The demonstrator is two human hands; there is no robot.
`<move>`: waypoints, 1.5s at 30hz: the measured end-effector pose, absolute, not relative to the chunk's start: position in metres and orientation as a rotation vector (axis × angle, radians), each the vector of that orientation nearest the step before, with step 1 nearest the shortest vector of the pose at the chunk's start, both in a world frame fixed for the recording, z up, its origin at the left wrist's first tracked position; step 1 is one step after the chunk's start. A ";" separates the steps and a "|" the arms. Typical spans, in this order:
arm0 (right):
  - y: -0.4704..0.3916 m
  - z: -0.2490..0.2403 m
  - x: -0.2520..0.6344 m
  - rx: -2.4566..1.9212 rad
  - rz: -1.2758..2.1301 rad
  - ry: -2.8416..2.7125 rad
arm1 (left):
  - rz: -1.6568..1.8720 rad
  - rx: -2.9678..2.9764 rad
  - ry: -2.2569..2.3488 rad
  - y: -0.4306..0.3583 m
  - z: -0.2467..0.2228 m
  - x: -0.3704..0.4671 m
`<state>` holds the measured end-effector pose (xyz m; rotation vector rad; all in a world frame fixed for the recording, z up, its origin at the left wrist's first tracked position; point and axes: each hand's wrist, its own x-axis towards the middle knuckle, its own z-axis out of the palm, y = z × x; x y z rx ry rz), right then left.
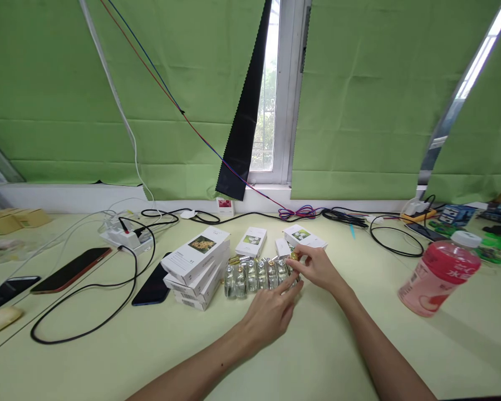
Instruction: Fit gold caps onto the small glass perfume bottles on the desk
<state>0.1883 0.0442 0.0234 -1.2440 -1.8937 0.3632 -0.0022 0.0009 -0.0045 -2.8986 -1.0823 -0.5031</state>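
Small clear glass perfume bottles [251, 277] with silver and gold necks stand in a row, side by side. My left hand [267, 314] reaches to the row's right end, its fingers against the last bottle and partly covering it. Above that bottle, my right hand [317, 267] is closed in a pinch on a small gold-coloured cap [293, 256]. Whether the cap sits on the neck is hidden by the fingers. Several loose caps [235, 260] lie behind the row. White printed boxes [196, 253] are stacked left of the bottles.
More white boxes [251, 243] lie behind the bottles. A pink drink bottle [440, 273] stands at right. Phones [73, 269], a power strip [127, 236] and a looped black cable [83, 340] occupy the left. Coiled wires [344, 217] run along the back.
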 end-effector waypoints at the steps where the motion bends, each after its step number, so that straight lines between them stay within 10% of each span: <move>1: 0.044 0.023 0.189 -1.244 0.334 -1.903 | -0.514 -2.910 -1.080 0.001 -0.005 -0.002; 45: 0.058 0.002 0.187 -1.443 0.071 -1.756 | -0.510 -2.993 -1.005 -0.002 -0.006 -0.003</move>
